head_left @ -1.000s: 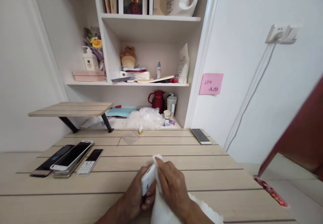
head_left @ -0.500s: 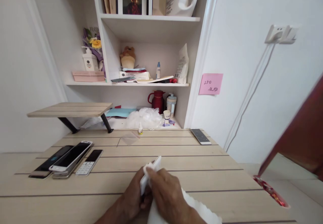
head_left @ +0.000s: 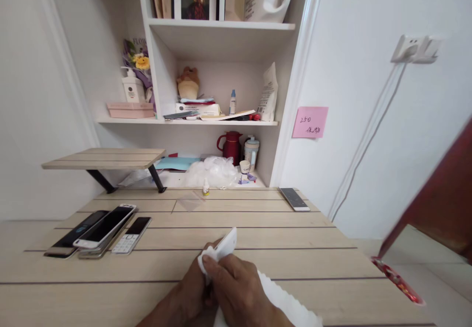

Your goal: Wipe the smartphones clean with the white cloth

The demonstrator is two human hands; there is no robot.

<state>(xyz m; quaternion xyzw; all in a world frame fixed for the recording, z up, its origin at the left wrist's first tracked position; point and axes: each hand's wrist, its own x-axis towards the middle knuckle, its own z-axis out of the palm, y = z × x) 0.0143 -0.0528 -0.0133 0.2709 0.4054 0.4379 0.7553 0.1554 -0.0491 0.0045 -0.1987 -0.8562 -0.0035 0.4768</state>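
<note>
Near the front of the table, my left hand point(head_left: 194, 283) is closed around a white phone point(head_left: 229, 241), held tilted on edge with its upper end showing. My right hand point(head_left: 238, 280) pinches a white cloth point(head_left: 285, 297) and presses part of it against the phone's edge. The rest of the cloth hangs below my right wrist, its edge wavy. My fingers hide the phone's lower part.
On the left lie several stacked phones point(head_left: 105, 226) and a white keypad phone point(head_left: 132, 236). A small bottle point(head_left: 206, 188) and a clear plastic bag point(head_left: 189, 202) are at the back, another phone point(head_left: 294, 199) at the back right. A raised wooden stand point(head_left: 105, 158) overhangs the left.
My right hand has slid the cloth down and left along the phone, uncovering more of its upper end. Both hands still hold the same things.
</note>
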